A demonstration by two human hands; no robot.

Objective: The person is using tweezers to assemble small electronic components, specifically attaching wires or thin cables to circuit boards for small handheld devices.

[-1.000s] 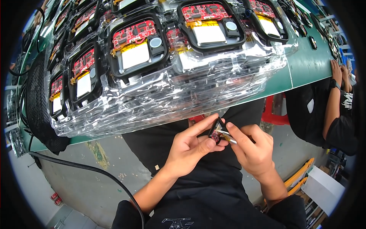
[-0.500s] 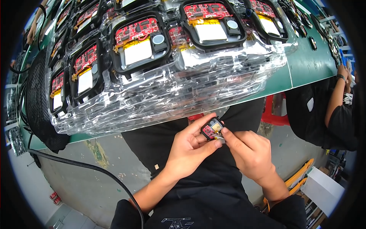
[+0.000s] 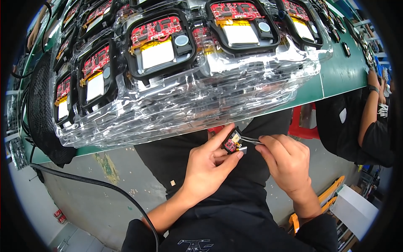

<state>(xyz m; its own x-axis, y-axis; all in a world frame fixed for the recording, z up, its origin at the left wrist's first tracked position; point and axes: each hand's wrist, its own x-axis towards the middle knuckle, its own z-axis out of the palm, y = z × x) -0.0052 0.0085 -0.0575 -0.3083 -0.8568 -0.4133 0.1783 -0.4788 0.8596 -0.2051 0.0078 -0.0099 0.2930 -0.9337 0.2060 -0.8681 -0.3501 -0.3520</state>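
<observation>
Floor (image 3: pixel 130 168), grey and flecked with scraps, spreads below you. Ahead, a green table (image 3: pixel 344 75) bears stacked clear trays (image 3: pixel 180 113) of black-framed circuit units; to the right sit a co-worker (image 3: pixel 380 147) and a red stool (image 3: pixel 303 130). Your left hand (image 3: pixel 205 168) grips a small black-framed unit (image 3: pixel 231 145) above your lap, beside the table's edge; your right hand's (image 3: pixel 289 161) fingers pinch metal tweezers (image 3: pixel 252 140), tips at the unit.

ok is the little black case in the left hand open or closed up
Open: the black case in the left hand has its red circuit board exposed, with no cover over it.
</observation>
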